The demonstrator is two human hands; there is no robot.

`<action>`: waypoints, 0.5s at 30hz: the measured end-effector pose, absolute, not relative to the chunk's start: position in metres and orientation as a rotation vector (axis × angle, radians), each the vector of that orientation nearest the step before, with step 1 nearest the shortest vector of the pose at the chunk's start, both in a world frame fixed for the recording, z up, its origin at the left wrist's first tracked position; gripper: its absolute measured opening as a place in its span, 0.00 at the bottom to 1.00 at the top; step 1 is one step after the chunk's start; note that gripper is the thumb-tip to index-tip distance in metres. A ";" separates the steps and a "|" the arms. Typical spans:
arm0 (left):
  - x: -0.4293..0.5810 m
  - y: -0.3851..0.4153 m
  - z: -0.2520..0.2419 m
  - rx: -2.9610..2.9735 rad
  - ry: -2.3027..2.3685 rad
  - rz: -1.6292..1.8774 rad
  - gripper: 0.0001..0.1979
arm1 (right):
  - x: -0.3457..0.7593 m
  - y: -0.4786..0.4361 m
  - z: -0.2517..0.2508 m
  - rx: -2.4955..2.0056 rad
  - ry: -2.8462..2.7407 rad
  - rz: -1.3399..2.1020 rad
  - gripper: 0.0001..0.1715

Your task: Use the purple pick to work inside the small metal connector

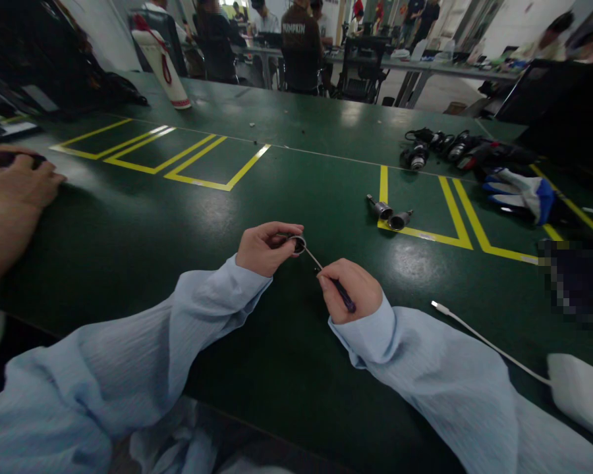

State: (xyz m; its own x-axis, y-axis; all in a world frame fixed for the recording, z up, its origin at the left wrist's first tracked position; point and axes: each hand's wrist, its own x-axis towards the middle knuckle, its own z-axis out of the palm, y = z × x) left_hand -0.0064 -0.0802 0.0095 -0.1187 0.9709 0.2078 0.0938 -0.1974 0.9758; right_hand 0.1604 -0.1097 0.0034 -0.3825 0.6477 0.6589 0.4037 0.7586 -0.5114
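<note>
My left hand [267,249] grips a small round metal cup-like part [299,245] between thumb and fingers, its opening turned toward me. My right hand [353,289] is closed around the dark handle of a screwdriver [344,295]. The thin shaft slants up to the left and its tip meets the opening of the round part. Whether a screw sits inside is too small to see. Two similar dark metal cup parts with short stems [399,220] lie on the green table [286,368], ahead and to the right.
A white cable [489,342] runs to a white charger [580,388] at right. Further off lie black cylindrical parts [418,155] and blue-white gloves [518,191]. A white bottle [163,62] stands at back left. Another person's hands [22,174] are at the left edge.
</note>
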 end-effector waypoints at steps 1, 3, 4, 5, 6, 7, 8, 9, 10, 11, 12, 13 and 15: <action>-0.007 -0.080 0.009 1.358 1.263 1.420 0.08 | 0.160 -0.110 0.004 -0.791 -2.029 0.328 0.07; -0.007 -0.080 0.008 1.362 1.268 1.426 0.08 | 0.161 -0.111 0.005 -0.781 -2.040 0.335 0.07; -0.007 -0.080 0.008 1.364 1.271 1.428 0.07 | 0.160 -0.111 0.005 -0.773 -2.043 0.342 0.07; -0.007 -0.080 0.008 1.368 1.275 1.431 0.07 | 0.160 -0.111 0.005 -0.765 -2.043 0.348 0.07; -0.007 -0.080 0.007 1.372 1.279 1.434 0.07 | 0.160 -0.111 0.004 -0.757 -2.040 0.351 0.07; -0.007 -0.079 0.007 1.377 1.281 1.438 0.07 | 0.159 -0.111 0.004 -0.750 -2.036 0.350 0.07; -0.008 -0.079 0.006 1.384 1.280 1.435 0.07 | 0.159 -0.111 0.004 -0.744 -2.033 0.345 0.07; -0.008 -0.078 0.006 1.390 1.280 1.432 0.07 | 0.159 -0.111 0.003 -0.741 -2.034 0.336 0.07; -0.009 -0.078 0.005 1.396 1.280 1.425 0.07 | 0.158 -0.111 0.002 -0.740 -2.039 0.322 0.07; -0.009 -0.077 0.005 1.400 1.282 1.420 0.08 | 0.158 -0.110 0.002 -0.739 -2.044 0.302 0.07; -0.010 -0.077 0.004 1.403 1.284 1.419 0.08 | 0.158 -0.110 0.001 -0.737 -2.048 0.279 0.07; -0.010 -0.076 0.003 1.404 1.285 1.421 0.08 | 0.158 -0.110 0.000 -0.732 -2.051 0.254 0.07; -0.010 -0.075 0.002 1.402 1.283 1.433 0.08 | 0.157 -0.110 -0.001 -0.725 -2.059 0.214 0.07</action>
State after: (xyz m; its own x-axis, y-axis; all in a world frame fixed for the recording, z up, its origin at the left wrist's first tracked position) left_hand -0.0100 -0.0751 0.0019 -0.1257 0.9627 0.2398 0.1319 -0.2233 0.9658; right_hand 0.1567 -0.1098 -0.0013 -0.4105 0.5709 0.7110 0.4122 0.8117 -0.4137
